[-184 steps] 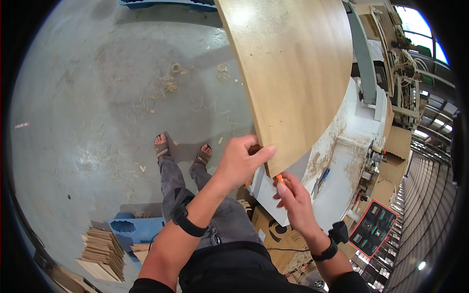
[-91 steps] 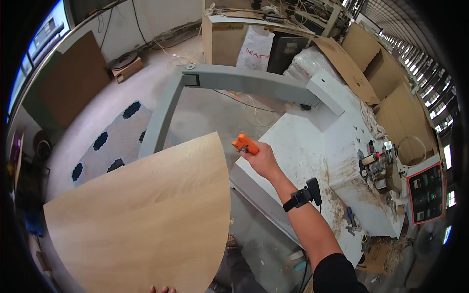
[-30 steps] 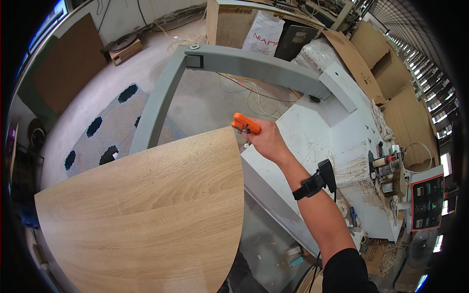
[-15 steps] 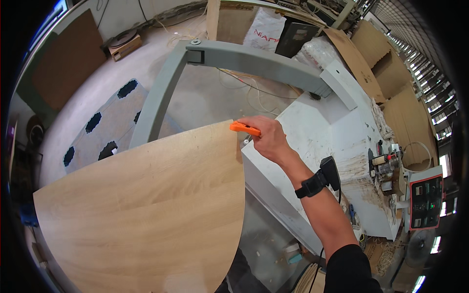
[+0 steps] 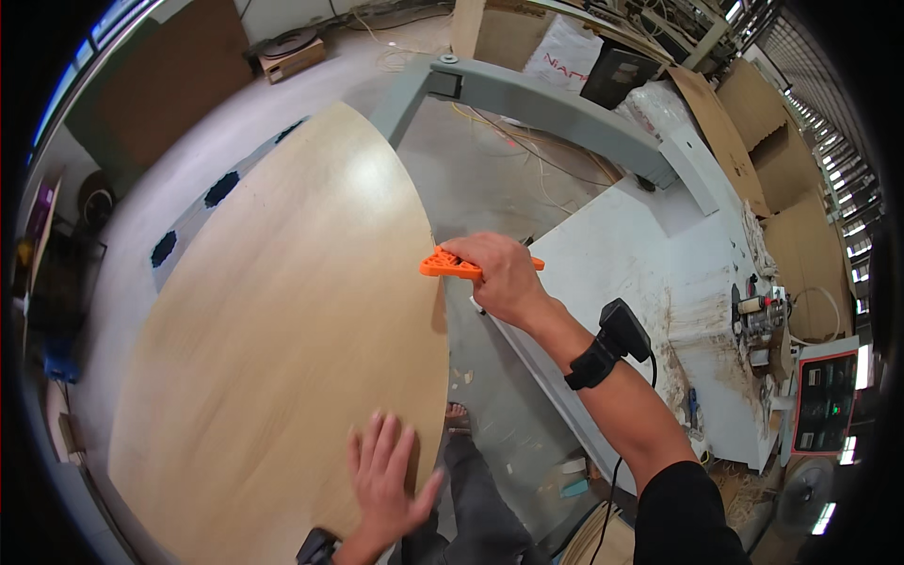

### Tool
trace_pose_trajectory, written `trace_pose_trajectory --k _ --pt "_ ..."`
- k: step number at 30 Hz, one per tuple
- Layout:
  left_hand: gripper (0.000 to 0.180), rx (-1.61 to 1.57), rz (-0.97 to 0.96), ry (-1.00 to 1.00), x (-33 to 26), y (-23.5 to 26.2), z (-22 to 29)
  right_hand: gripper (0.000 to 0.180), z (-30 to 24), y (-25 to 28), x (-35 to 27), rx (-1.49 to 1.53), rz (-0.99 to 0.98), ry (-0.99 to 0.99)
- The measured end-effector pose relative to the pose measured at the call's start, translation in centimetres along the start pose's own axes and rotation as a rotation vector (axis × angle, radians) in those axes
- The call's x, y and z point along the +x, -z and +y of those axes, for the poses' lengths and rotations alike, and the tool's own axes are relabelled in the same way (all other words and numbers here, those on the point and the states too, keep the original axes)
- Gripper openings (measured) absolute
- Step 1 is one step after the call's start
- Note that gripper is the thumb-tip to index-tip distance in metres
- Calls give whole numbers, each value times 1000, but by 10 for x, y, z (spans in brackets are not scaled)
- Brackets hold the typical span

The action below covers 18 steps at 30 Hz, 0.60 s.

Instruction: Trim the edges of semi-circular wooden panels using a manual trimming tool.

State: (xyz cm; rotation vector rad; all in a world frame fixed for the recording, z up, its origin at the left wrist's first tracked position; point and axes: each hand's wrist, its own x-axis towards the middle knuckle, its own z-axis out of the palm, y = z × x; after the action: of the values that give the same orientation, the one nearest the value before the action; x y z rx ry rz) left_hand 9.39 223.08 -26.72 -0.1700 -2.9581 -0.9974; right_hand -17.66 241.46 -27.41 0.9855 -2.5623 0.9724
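Observation:
A wide pale wood-grain board (image 5: 282,311) with curved edges fills the left and middle of the head view. My right hand (image 5: 504,273) is closed around an orange plastic edge trimmer (image 5: 450,265), whose near end lies at the board's right edge. The trimmer's other end sticks out past my knuckles, and my palm hides its middle. Lower down, my left hand (image 5: 388,480) has its fingers spread on the board's surface close to the same edge, slightly blurred, holding nothing.
A grey steel frame (image 5: 556,94) stands beyond the board. To the right is a white machine (image 5: 612,245) with dusty surfaces and a control panel (image 5: 826,400). Cardboard sheets (image 5: 800,231) lean behind it. Bits of scrap lie on the floor by my foot (image 5: 458,414).
The board has turned, its pointed end now farther away and its curved edge on the right. My left hand has come into view onto it. My right hand keeps the trimmer at the edge.

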Motion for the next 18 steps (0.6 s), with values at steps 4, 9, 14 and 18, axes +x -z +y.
trace_pose_trajectory --k 4,9,14,18 --pt "72 -210 178 361 -34 46 -87 44 -45 -11 -45 -43 -42 -25" --pt "76 329 454 946 -316 207 -338 45 -114 -8 -110 -35 -9 -45" --pt "39 -350 39 1202 -444 225 -286 39 -163 10 -189 -81 -18 -96" --pt "13 -765 -35 1094 -485 182 -232 41 -197 26 -254 -87 -21 -117"
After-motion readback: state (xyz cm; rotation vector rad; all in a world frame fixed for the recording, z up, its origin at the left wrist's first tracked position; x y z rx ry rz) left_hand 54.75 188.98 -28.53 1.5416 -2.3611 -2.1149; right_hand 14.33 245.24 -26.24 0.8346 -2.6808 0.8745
